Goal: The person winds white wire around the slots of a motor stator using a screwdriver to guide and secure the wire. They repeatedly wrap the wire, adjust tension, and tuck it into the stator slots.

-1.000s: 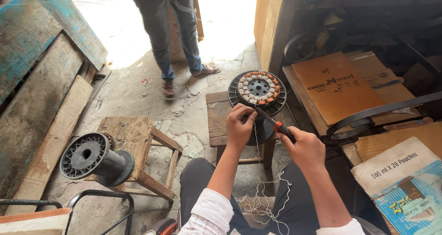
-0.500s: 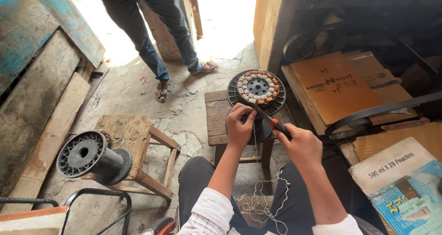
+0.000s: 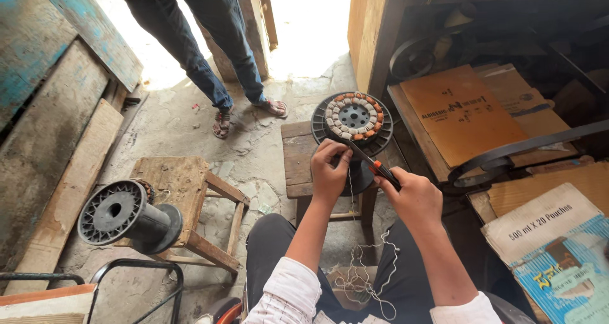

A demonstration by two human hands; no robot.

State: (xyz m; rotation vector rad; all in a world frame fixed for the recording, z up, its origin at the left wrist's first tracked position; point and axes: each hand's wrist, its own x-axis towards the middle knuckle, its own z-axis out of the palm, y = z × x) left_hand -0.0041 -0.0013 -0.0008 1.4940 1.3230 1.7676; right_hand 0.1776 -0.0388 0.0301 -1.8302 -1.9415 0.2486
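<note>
A round black motor stator [image 3: 353, 122] with copper and white windings rests on a small wooden stool [image 3: 297, 161] in front of me. My left hand [image 3: 331, 170] pinches a thin white thread at the stator's near rim. My right hand [image 3: 412, 196] grips a tool with an orange and black handle [image 3: 382, 172], its dark tip pointing at the windings. Loose white thread [image 3: 365, 274] hangs down onto my lap.
A second wooden stool [image 3: 179, 183] stands at the left with a black wire spool [image 3: 125, 215] leaning on it. A person in jeans and sandals [image 3: 209, 57] stands ahead. Cardboard sheets [image 3: 462, 111], a black belt [image 3: 520, 151] and boxes [image 3: 553, 248] fill the right. Planks [image 3: 51, 140] lean at left.
The standing person has stepped to the left. My hands stay at the stator's near rim, with the tool still against the windings.
</note>
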